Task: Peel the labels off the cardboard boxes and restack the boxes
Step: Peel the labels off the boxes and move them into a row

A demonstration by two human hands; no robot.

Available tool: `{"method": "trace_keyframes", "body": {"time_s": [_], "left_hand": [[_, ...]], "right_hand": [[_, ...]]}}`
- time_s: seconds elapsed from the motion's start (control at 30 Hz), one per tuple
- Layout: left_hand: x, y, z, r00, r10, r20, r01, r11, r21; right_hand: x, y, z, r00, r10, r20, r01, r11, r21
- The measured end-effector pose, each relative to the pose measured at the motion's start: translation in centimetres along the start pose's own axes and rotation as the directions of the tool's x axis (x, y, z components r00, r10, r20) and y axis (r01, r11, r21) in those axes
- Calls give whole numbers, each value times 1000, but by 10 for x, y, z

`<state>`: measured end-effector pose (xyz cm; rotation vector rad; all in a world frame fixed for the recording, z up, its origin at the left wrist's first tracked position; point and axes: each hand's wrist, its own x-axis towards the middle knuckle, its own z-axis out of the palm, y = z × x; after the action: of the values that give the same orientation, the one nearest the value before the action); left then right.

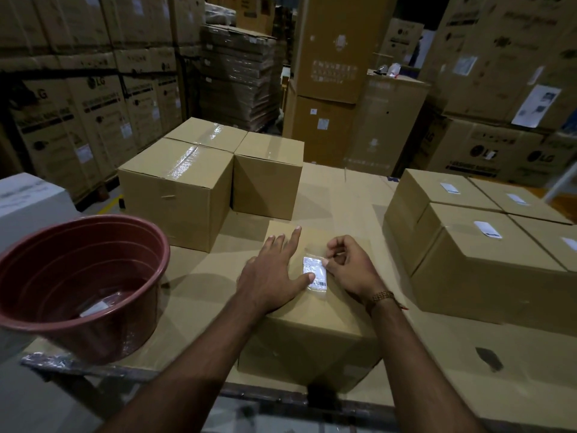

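Note:
A brown cardboard box (307,332) stands in front of me on the cardboard-covered table (343,195). On its top lies a small white label (315,273) under clear tape. My left hand (271,270) lies flat on the box top with straight fingers, its thumb tip at the label's left edge. My right hand (349,267) has curled fingers, and its thumb and forefinger pinch the label's upper right edge.
A red plastic tub (28,292) at the left holds peeled labels. A group of sealed boxes (184,195) without visible labels stands at the back left. Several boxes with white labels (487,264) stand at the right. Tall stacks of large cartons surround the table.

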<state>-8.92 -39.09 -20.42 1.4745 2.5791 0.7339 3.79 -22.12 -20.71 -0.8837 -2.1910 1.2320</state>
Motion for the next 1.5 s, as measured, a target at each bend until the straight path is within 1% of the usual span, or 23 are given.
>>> {"method": "trace_keyframes", "body": {"time_s": [0.17, 0.3, 0.33, 0.4, 0.5, 0.63, 0.7, 0.77, 0.87, 0.97, 1.07, 1.17, 1.23, 1.37, 1.43, 1.5], "left_hand": [[1, 0, 1, 1000, -6, 9, 6, 1000, 5], [1, -1, 1, 1000, -4, 15, 4, 1000, 11], [1, -1, 1, 1000, -4, 14, 4, 1000, 12], [1, -1, 1, 1000, -3, 8, 3, 1000, 12], [1, 0, 0, 1000, -7, 11, 7, 1000, 18], [1, 1, 0, 1000, -16, 17, 16, 1000, 21], [1, 1, 0, 1000, -14, 20, 14, 1000, 19], [1, 0, 0, 1000, -5, 16, 5, 1000, 24], [0, 1, 0, 1000, 0, 13, 0, 999, 33], [0, 1, -1, 1000, -3, 17, 3, 1000, 28], [-1, 1, -3, 1000, -10, 26, 9, 1000, 13], [-2, 2, -8, 996, -38, 77, 39, 999, -15], [-2, 2, -9, 994, -29, 104, 30, 999, -14], [-1, 0, -7, 994, -35, 102, 37, 999, -22], [-2, 0, -8, 994, -37, 99, 40, 999, -28], [-2, 1, -9, 994, -40, 105, 45, 998, -37]], "right_hand": [[0, -2, 4, 1000, 5, -31, -4, 1000, 27], [4, -7, 3, 1000, -6, -30, 2, 991, -133], [6, -7, 4, 999, -5, -42, 0, 991, -134], [6, -8, 5, 997, -3, -76, -3, 997, -78], [1, -10, 6, 997, -25, -69, 25, 1000, -6], [-12, -17, 1, 998, -38, -40, 37, 999, -26], [-18, -19, -2, 1000, -7, 8, 7, 999, -33], [-17, -16, -3, 999, 48, 17, -47, 998, -45], [-10, -13, -1, 995, 99, -2, -99, 988, -116], [-6, -16, 4, 997, 73, -33, -78, 982, -172], [-7, -16, 12, 994, 40, -103, -55, 987, -151], [-8, -17, 17, 987, 37, -157, -56, 991, -120], [-8, -17, 19, 984, 43, -174, -60, 994, -88], [-11, -20, 12, 994, 18, -108, -17, 1000, 10], [-17, -26, 3, 1000, 13, -14, -13, 999, 42], [-24, -28, -6, 991, 45, 126, -52, 997, 54]]}}
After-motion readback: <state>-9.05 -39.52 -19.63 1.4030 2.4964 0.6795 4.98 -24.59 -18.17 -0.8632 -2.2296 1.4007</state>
